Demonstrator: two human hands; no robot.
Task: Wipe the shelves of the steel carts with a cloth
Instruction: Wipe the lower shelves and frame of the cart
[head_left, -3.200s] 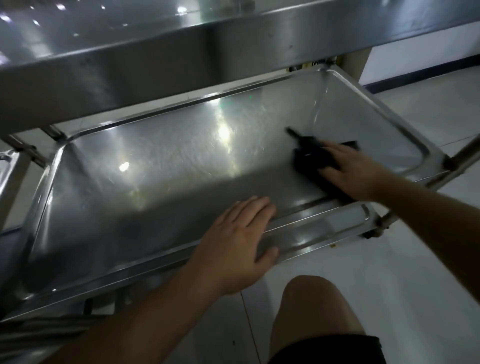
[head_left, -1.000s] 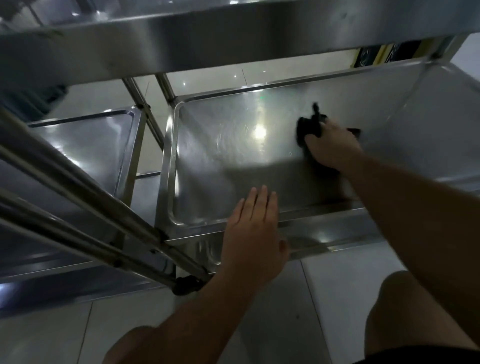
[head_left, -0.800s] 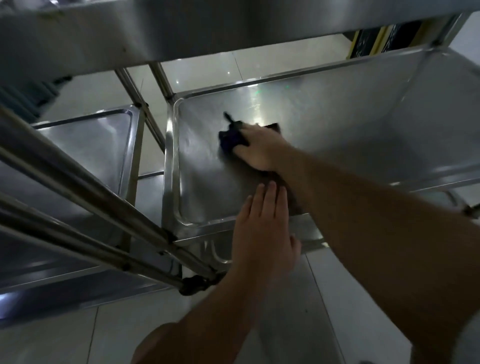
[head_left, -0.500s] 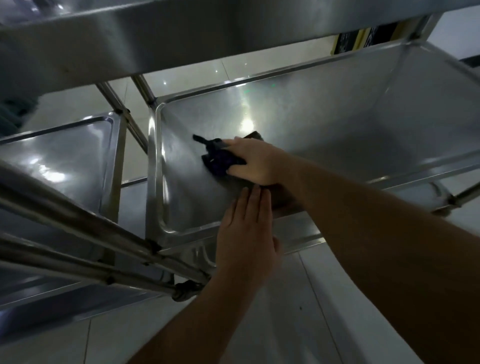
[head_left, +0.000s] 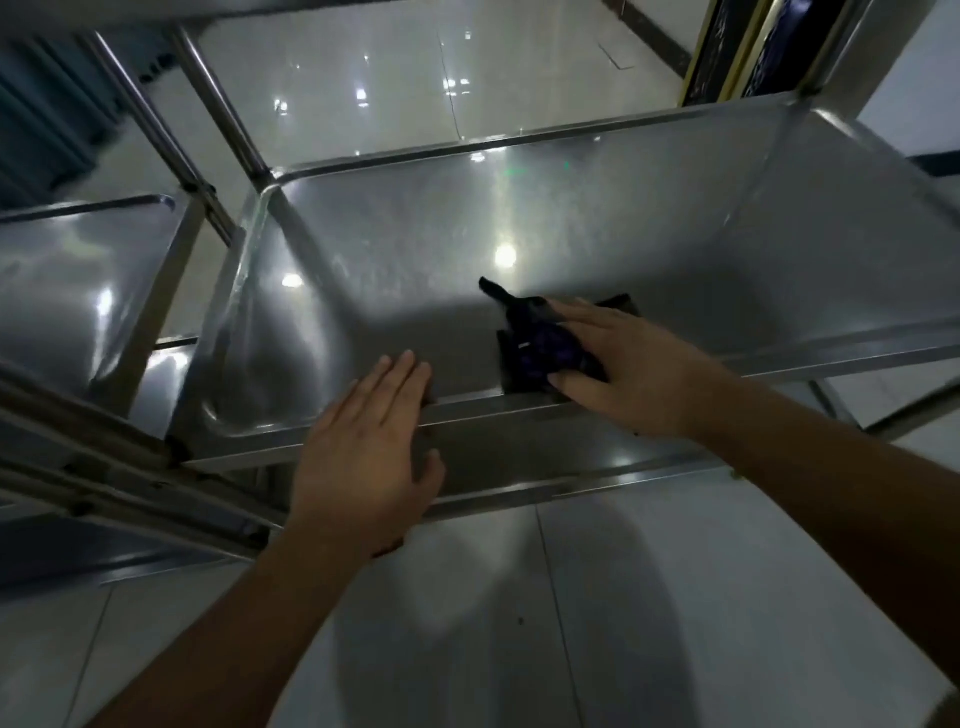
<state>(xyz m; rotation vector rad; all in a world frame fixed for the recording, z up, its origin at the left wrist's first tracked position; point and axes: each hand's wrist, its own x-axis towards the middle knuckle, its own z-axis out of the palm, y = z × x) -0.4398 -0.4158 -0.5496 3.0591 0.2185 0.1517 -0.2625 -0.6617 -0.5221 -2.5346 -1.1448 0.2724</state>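
Note:
A steel cart shelf (head_left: 395, 270), shaped like a shallow tray, fills the middle of the view. A dark cloth (head_left: 540, 343) lies bunched on the shelf floor close to its near rim. My right hand (head_left: 628, 369) presses down on the cloth, with fingers spread over it. My left hand (head_left: 369, 452) rests flat on the shelf's near rim, left of the cloth, with fingers together and nothing in it.
A second steel cart shelf (head_left: 78, 280) stands to the left, with upright steel posts (head_left: 218, 93) between the two carts. Steel rails (head_left: 104, 467) cross the lower left. Glossy white floor tiles (head_left: 519, 623) lie beneath me. A dark framed panel (head_left: 727, 47) stands at the back right.
My right hand has slid the cloth from the shelf's left part toward the middle and nearer the front rim. My left hand stays on the rim. The view has tilted up.

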